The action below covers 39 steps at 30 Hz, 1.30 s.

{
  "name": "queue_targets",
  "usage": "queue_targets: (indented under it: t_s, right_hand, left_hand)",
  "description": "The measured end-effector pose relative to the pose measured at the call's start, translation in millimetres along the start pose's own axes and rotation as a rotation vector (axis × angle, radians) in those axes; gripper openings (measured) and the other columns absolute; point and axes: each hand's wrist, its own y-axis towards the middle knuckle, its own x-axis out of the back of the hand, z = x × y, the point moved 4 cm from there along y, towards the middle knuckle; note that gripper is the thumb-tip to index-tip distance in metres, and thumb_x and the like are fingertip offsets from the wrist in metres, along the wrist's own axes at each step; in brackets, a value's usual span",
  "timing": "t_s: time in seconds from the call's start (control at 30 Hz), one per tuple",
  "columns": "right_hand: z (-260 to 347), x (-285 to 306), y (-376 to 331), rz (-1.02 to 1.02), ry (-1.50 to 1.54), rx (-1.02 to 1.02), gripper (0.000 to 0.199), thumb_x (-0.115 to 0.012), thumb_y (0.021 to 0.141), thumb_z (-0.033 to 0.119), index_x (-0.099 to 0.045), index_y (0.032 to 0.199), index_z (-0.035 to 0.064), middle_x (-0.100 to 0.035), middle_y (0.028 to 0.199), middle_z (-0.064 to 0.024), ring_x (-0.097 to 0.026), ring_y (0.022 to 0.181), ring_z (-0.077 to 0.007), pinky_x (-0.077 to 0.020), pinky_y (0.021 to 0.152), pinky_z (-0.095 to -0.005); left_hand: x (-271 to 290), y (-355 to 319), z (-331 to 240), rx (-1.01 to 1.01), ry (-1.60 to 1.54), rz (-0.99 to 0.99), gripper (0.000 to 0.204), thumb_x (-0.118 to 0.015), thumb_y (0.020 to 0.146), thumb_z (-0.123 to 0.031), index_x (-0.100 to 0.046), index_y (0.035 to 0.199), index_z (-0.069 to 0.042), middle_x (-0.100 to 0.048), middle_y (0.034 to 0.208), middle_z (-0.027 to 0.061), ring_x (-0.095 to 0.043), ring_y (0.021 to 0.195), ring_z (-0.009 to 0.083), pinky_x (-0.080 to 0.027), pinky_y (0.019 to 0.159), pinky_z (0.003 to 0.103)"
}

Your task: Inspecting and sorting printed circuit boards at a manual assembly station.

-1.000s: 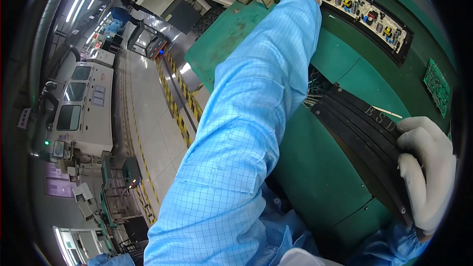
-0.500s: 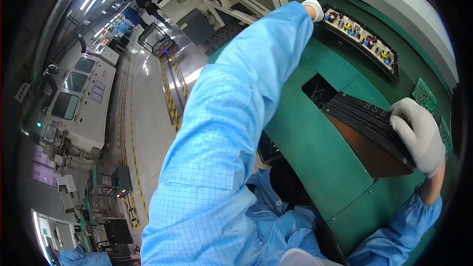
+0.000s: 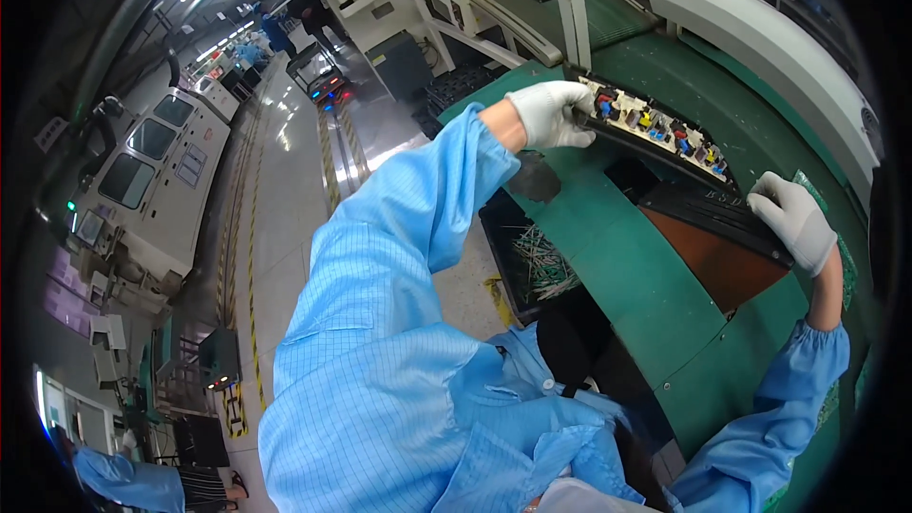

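The left grip (image 3: 556, 114) is clamped on the end of a black tray (image 3: 655, 138) of circuit parts above the green desk (image 3: 655, 285). The right grip (image 3: 793, 218) is clamped on a stack of black trays (image 3: 708, 209) at the desk's right edge. Grey factory floor (image 3: 285, 190) lies to the left.

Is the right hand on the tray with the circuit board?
No, the right hand grips the edge of a black tray stack; the left hand holds the tray with the circuit board.

bright overhead strip lights, floor glare, fisheye-bent edges
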Motion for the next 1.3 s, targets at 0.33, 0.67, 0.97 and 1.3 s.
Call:
queue_targets:
  t_s: [0.33, 0.67, 0.97, 1.3]
  right_hand:
    - [-3, 1, 2, -0.011, -0.096, -0.098, 0.040, -0.058, 0.087, 0.032, -0.064, 0.092, -0.0068, -0.064, 0.077, -0.0199, -0.063, 0.075, -0.0255, -0.0490, 0.073, -0.0358]
    - [-28, 0, 4, 0.020, -0.163, -0.008, 0.037, -0.054, 0.090, 0.031, -0.062, 0.088, -0.0053, -0.056, 0.083, -0.0218, -0.058, 0.082, -0.0314, -0.0449, 0.075, -0.0397]
    - [-28, -7, 5, 0.013, -0.164, -0.147, 0.046, -0.053, 0.092, 0.036, -0.062, 0.090, -0.0087, -0.060, 0.073, -0.0162, -0.058, 0.071, -0.0222, -0.0468, 0.071, -0.0355]
    - [-25, -5, -1, -0.027, -0.126, -0.155, 0.044, -0.052, 0.093, 0.035, -0.059, 0.084, -0.0071, -0.052, 0.069, -0.0097, -0.051, 0.067, -0.0146, -0.0442, 0.066, -0.0322]
  left_hand:
    - [7, -83, 37, -0.098, -0.186, -0.196, 0.016, -0.058, 0.086, -0.007, -0.061, 0.102, -0.006, -0.064, 0.094, 0.0111, -0.065, 0.074, 0.0258, -0.059, 0.057, 0.029]
    - [21, -197, 27, -0.531, -0.038, -0.317, 0.012, -0.063, 0.088, -0.013, -0.063, 0.098, -0.007, -0.064, 0.096, 0.0110, -0.062, 0.078, 0.0212, -0.051, 0.067, 0.029]
    - [87, -154, 68, -0.511, -0.162, -0.344, 0.017, -0.063, 0.089, -0.010, -0.063, 0.102, 0.000, -0.067, 0.104, 0.0162, -0.066, 0.091, 0.0301, -0.058, 0.075, 0.036]
    - [138, -103, 96, -0.292, -0.092, -0.293, 0.038, -0.063, 0.091, -0.011, -0.052, 0.124, 0.006, -0.063, 0.115, 0.0229, -0.067, 0.089, 0.0394, -0.060, 0.074, 0.043]
